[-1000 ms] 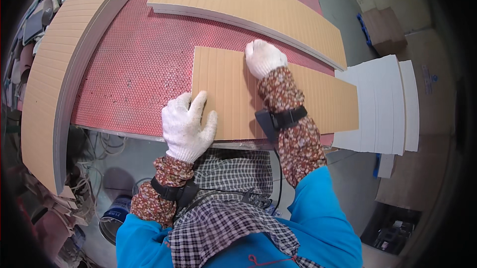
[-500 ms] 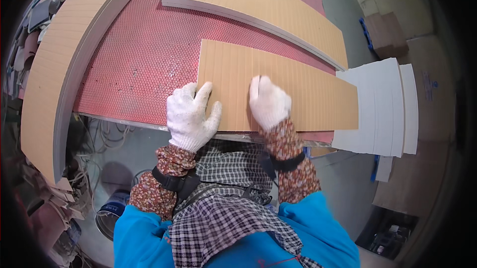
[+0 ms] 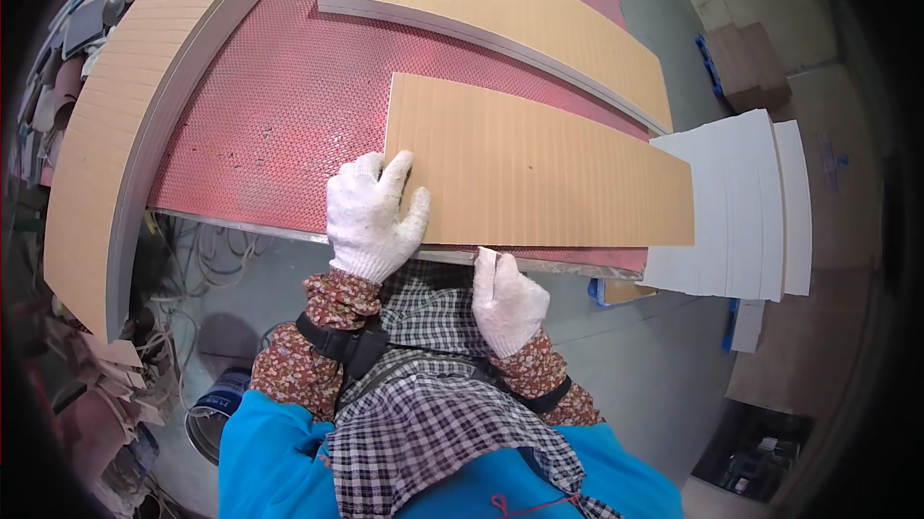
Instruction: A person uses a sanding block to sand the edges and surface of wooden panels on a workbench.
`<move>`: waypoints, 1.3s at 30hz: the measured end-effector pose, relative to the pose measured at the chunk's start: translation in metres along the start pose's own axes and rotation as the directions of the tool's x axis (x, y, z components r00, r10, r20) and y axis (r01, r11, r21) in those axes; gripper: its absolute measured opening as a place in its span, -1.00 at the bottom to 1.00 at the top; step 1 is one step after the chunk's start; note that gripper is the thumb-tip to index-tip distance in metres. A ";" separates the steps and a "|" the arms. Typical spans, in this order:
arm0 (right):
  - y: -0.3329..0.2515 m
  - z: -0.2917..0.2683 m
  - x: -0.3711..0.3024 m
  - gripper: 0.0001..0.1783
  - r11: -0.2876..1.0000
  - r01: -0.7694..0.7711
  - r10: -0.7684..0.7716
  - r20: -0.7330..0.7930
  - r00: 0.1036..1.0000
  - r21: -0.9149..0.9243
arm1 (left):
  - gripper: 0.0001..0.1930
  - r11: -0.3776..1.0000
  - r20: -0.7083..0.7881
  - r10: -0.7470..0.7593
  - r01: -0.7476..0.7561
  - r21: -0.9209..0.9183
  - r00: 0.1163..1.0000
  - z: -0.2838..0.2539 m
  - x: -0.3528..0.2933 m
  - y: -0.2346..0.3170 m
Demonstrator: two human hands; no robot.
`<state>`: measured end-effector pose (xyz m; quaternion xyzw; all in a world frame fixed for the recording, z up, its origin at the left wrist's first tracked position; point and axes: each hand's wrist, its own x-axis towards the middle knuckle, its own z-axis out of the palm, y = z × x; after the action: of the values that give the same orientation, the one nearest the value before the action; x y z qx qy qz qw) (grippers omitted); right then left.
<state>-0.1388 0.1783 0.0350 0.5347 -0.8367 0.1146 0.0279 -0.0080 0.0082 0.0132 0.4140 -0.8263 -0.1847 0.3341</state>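
Observation:
A wood-grain panel [image 3: 539, 168] with a light tan face lies on the red mesh-textured table [image 3: 260, 124], near its front edge. Resting at the panel's lower left corner is my left hand [image 3: 371, 216], in a white knit glove, fingers spread and thumb on the panel face. My right hand [image 3: 510, 302], gloved the same way, is just off the panel's near edge, by the table rim. Its fingers are pinched together; whatever is between them is too small to name. A small dark speck shows on the panel face.
Behind lie more tan panels [image 3: 491, 13], stacked. A long curved-looking stack of panels [image 3: 125, 124] runs along the left. White sheets [image 3: 722, 201] stand at the table's right end. On the floor are a bucket [image 3: 217, 413] and loose cables [image 3: 212, 269].
My right hand has drawn back toward me, from the middle of the panel face to beyond its near edge. My left hand stays at the panel's corner.

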 end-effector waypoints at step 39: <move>0.012 0.035 0.275 -0.48 0.980 0.048 0.023 0.348 0.937 -0.194 | -0.51 0.998 0.022 -0.020 0.021 -0.054 1.000 -0.003 0.003 0.002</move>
<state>-0.2645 -0.0693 0.0454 0.5465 -0.8322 -0.0667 -0.0662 -0.0081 0.0075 0.0180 0.4113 -0.8202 -0.2148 0.3345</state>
